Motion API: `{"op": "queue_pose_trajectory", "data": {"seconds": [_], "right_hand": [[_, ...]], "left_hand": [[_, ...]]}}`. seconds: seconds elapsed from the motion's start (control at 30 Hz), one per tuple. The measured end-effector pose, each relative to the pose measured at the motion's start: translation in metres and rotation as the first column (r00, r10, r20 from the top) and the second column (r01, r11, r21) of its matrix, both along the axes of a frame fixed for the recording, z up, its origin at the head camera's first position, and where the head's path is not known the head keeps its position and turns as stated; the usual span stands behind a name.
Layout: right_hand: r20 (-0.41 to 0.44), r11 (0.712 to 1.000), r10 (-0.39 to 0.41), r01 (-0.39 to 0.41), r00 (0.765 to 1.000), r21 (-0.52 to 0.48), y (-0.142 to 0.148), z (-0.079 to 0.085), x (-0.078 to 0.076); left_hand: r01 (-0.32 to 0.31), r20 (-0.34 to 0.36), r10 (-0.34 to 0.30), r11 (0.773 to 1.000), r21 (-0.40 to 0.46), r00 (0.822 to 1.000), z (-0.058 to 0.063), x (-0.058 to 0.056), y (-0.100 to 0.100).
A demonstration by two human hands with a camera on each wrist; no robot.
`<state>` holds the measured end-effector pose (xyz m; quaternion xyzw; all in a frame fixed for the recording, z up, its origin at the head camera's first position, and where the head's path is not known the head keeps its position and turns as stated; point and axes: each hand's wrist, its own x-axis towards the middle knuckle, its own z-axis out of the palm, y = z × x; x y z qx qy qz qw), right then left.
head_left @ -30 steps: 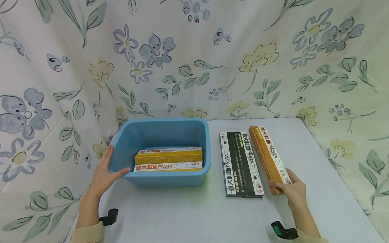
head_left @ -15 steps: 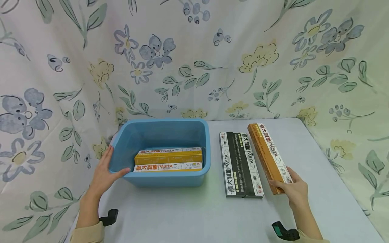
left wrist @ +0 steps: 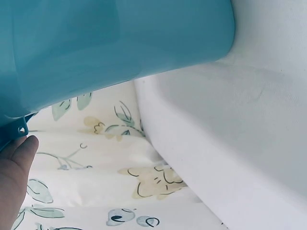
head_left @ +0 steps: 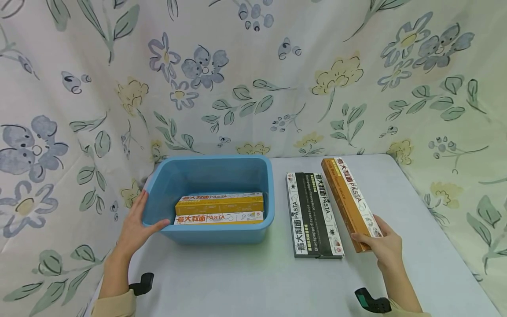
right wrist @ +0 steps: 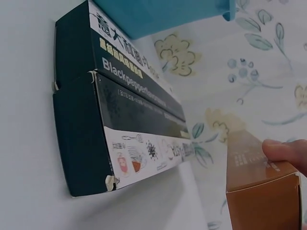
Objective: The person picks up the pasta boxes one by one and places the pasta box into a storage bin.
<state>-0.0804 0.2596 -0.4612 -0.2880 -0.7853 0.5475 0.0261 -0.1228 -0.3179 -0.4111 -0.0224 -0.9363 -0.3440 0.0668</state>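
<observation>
My right hand (head_left: pixel 385 243) grips the near end of an orange-and-white pasta box (head_left: pixel 350 200), thumb on the orange side. In the right wrist view this orange box (right wrist: pixel 261 184) stands out against the curtain, above table level. My left hand (head_left: pixel 136 226) holds the left corner of a blue plastic bin (head_left: pixel 222 235), thumb over the front rim. Below that rim, fingertips (left wrist: pixel 28 148) show in the left wrist view. Inside the bin lie two yellow-and-white pasta boxes (head_left: pixel 219 206). Left of the orange box, two black-and-white pasta boxes (head_left: pixel 314 215) lie side by side on the table.
A white table (head_left: pixel 245 281) carries everything, with its right edge sloping toward the front. Floral curtain (head_left: pixel 253 79) hangs behind the table and at both sides. Each wrist wears a black camera mount (head_left: pixel 372 301).
The orange pasta box has shifted slightly, its far end moving up and a little left in the head view, with the right hand edging right. The left hand and bin stay put.
</observation>
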Motion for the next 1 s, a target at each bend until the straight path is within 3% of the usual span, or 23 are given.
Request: {"op": "queue_pose_trajectory", "data": {"seconds": [1.0], "right_hand": [[-0.061, 0.998, 0.061, -0.061, 0.996, 0.0, -0.018, 0.035, 0.0]], "left_hand": [[0.002, 0.002, -0.002, 1.0, 0.002, 1.0, 0.001, 0.001, 0.0]]}}
